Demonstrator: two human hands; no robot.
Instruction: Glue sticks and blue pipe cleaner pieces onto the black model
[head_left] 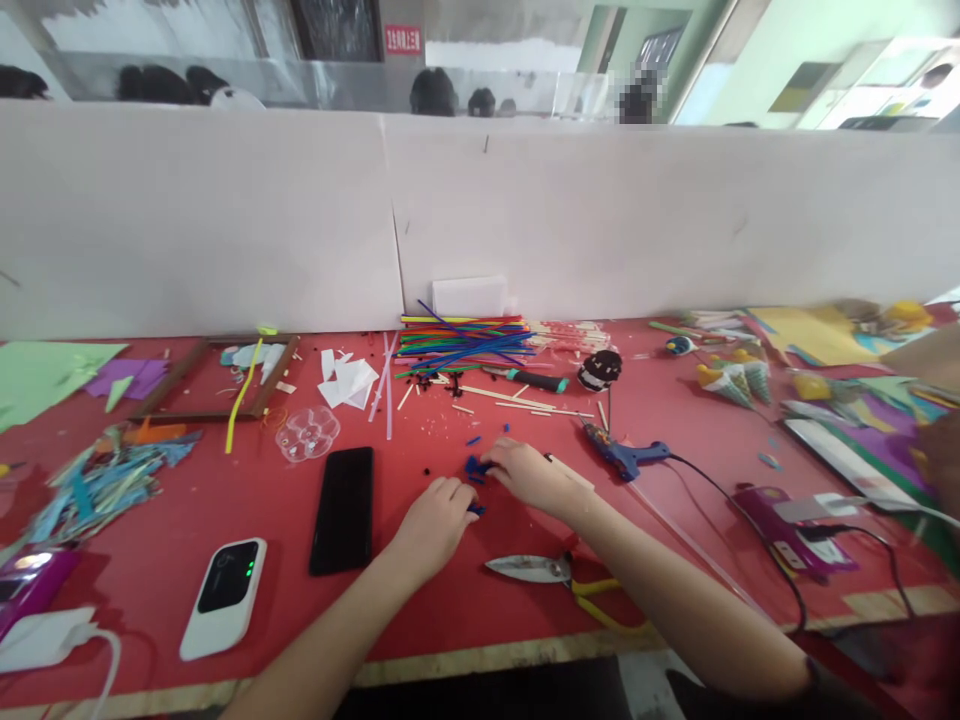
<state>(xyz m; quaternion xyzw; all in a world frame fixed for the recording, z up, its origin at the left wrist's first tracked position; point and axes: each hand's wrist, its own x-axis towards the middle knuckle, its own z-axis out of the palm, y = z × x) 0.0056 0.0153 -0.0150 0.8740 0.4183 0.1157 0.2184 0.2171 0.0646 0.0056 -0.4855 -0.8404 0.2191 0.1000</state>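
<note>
My left hand [441,515] rests low over the red table, its fingers curled in, and a short blue piece [476,509] sticks out at the fingertips. Facing it, my right hand [525,472] is bent down with fingers pinched at a small cluster of blue pieces [474,466]. Exactly which bits the right fingers grip is partly hidden. Two more blue bits [472,441] lie just beyond the hands. Scissors with yellow handles [529,569] lie beneath my right forearm. A black phone [342,510] is left of my left hand.
Behind the hands are a bundle of coloured sticks [465,345], a green-handled tool [536,380] and a dark round item [598,370]. A corded blue glue gun [622,452] lies right. A white device [223,598] and clear compartment dish [307,433] are left. White partition [225,220] stands behind.
</note>
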